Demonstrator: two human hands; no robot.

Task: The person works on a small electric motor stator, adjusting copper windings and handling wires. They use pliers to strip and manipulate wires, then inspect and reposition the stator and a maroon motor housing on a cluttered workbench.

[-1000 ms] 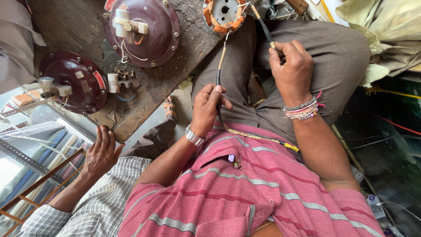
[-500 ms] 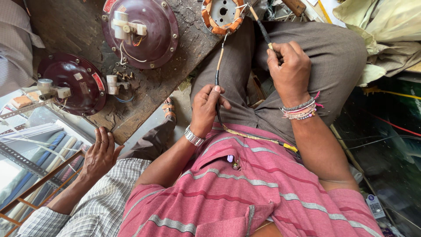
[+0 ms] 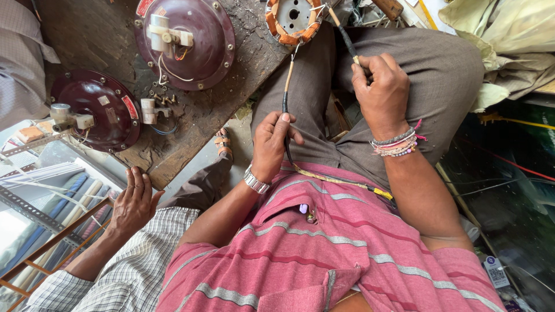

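A round stator with copper windings (image 3: pixel 292 22) lies at the edge of a wooden board, above my knees. Two sleeved wire leads run from it toward me. My left hand (image 3: pixel 272 144), with a metal watch at the wrist, pinches the black and tan lead (image 3: pixel 286 86) between thumb and fingers. My right hand (image 3: pixel 381 95), with bead bracelets at the wrist, is closed on the other dark lead (image 3: pixel 346 37). A yellow-tipped length of the sleeving (image 3: pixel 341 182) trails across my lap and striped pink shirt.
Two maroon domed fan housings (image 3: pixel 188 43) (image 3: pixel 101 110) rest on the worn wooden board (image 3: pixel 219 115), with small screws (image 3: pixel 162 99) between them. Another person's hand (image 3: pixel 133 202), in a checked sleeve, rests at the lower left. Cloth (image 3: pixel 509 40) lies at the upper right.
Both hands keep their grip on the leads in nearly the same place. The other person's hand has stayed still.
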